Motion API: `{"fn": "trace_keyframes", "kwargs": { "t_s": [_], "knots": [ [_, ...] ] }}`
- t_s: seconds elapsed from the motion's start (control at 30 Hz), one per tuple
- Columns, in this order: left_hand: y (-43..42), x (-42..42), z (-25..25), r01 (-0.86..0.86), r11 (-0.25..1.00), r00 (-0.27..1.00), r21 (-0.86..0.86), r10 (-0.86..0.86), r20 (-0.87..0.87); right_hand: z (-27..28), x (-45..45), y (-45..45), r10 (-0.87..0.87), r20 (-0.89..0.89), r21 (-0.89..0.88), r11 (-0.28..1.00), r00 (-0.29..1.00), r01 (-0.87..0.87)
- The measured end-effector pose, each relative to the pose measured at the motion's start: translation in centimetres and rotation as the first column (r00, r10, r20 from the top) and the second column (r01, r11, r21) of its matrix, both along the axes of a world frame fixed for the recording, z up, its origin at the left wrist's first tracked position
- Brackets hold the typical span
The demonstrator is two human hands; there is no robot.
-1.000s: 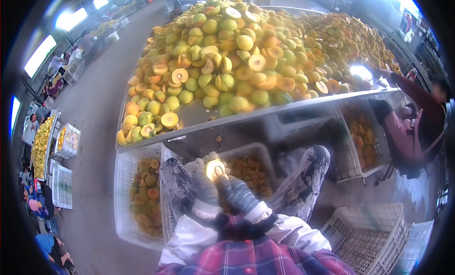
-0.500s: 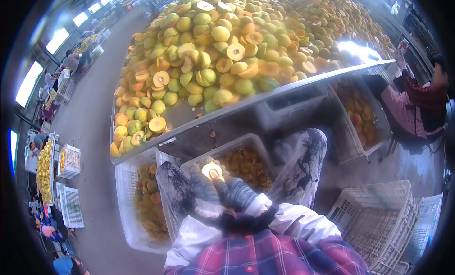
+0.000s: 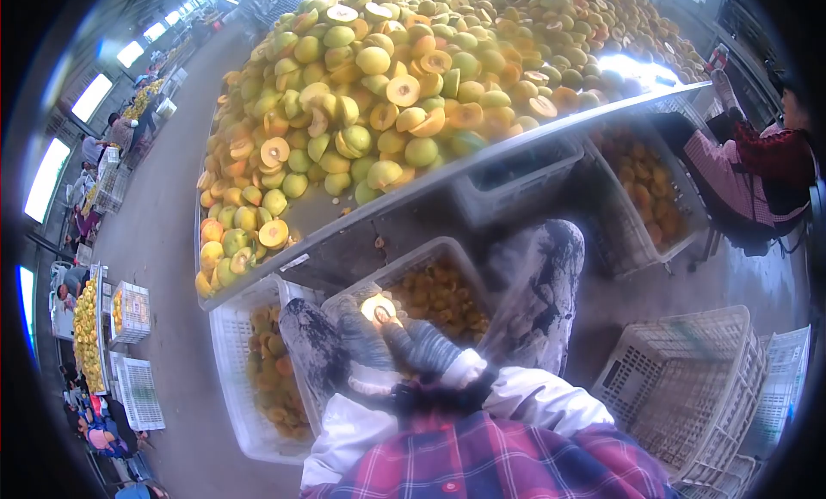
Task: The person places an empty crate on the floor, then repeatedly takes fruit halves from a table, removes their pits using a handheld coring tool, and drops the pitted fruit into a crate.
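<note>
Low between my knees, my left hand (image 3: 353, 317) is closed around a halved yellow peach (image 3: 375, 306), whose cut face points up and glares in the light. My right hand (image 3: 397, 329) meets the lower edge of this half, fingers closed; whatever they grip is too small and blurred to make out. Grey knitted sleeves or gloves cover both wrists. Just beyond the hands is a white crate (image 3: 458, 251) with pitted-looking peach pieces inside. Above it slopes a metal-edged table (image 3: 314, 213) heaped with whole and cut peaches (image 3: 370, 112).
Left of my leg stands a white crate (image 3: 225, 361) of peach pieces. At right are a crate (image 3: 680, 387) and another holding fruit (image 3: 645, 189). A seated person (image 3: 766, 168) is at far right. More people and fruit tables (image 3: 86, 327) line the left side.
The view has shifted slightly, so the table and heap sit a bit further left and higher. Both hands stay together at the peach half, with only a small movement.
</note>
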State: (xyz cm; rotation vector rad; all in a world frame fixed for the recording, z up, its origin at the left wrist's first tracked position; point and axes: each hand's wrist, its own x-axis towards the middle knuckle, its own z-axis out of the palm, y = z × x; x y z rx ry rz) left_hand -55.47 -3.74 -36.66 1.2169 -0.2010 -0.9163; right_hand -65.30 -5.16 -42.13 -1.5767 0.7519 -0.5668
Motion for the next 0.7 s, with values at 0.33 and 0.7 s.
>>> {"fn": "trace_keyframes", "kwargs": {
  "t_s": [0.33,0.7],
  "knots": [
    [-0.3,-0.6,2.6,-0.089,0.994,0.977,0.056,0.098,-0.188,4.4,0.5,-0.5,-0.091,-0.099,0.151,0.983,0.991,0.105],
    [0.1,-2.9,0.1,-0.435,0.897,0.889,0.085,0.412,0.2,2.2,-2.1,-0.1,0.09,-0.124,-0.101,0.99,0.988,-0.103]
  ]
}}
